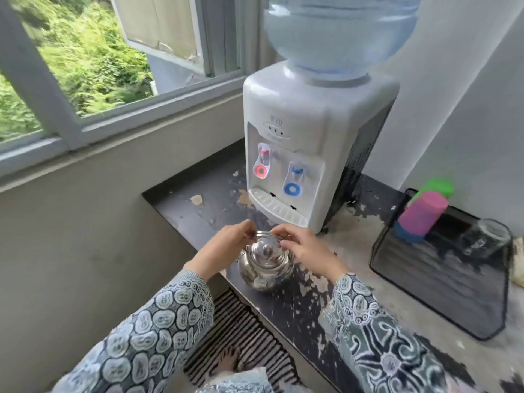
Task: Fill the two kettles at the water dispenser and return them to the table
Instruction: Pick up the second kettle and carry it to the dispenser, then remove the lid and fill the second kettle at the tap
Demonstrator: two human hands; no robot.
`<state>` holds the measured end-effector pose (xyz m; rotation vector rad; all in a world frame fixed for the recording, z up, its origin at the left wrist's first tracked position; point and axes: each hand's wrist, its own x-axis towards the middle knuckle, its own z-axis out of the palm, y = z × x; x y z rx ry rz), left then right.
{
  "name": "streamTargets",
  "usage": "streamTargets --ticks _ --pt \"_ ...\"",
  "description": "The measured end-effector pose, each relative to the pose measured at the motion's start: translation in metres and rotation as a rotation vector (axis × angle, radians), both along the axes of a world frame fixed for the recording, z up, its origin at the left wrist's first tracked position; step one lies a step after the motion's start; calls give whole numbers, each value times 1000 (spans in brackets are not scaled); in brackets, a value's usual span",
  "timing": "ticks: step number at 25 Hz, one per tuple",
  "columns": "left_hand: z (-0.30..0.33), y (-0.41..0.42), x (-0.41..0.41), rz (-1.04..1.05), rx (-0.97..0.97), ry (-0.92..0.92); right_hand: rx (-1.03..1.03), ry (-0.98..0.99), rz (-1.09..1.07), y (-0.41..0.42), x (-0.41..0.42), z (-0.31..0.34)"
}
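Observation:
A small shiny steel kettle with its lid on stands on the worn dark counter, just in front of the white water dispenser. Both hands pinch the kettle's thin handle above the lid: my left hand from the left, my right hand from the right. The dispenser has a red tap on the left and a blue tap on the right, above a drip tray. A large water bottle sits on top. Only one kettle is in view.
A dark tray on the counter at right holds pink, blue and green cups and a clear glass. An open window is at upper left. A striped mat lies on the floor below the counter edge.

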<state>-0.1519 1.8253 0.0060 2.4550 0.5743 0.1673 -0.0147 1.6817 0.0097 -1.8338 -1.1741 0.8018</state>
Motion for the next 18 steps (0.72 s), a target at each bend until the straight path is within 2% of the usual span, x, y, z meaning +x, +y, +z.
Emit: streamTargets --ticks 9,14,18 --pt "-17 111 35 -148 59 -46 -16 -45 -186 98 13 -15" --pt "-26 132 37 -224 54 -124 57 -133 -251 102 2 -25" --pt "-41 132 22 -337 69 -238 94 -288 -242 90 -20 -46"
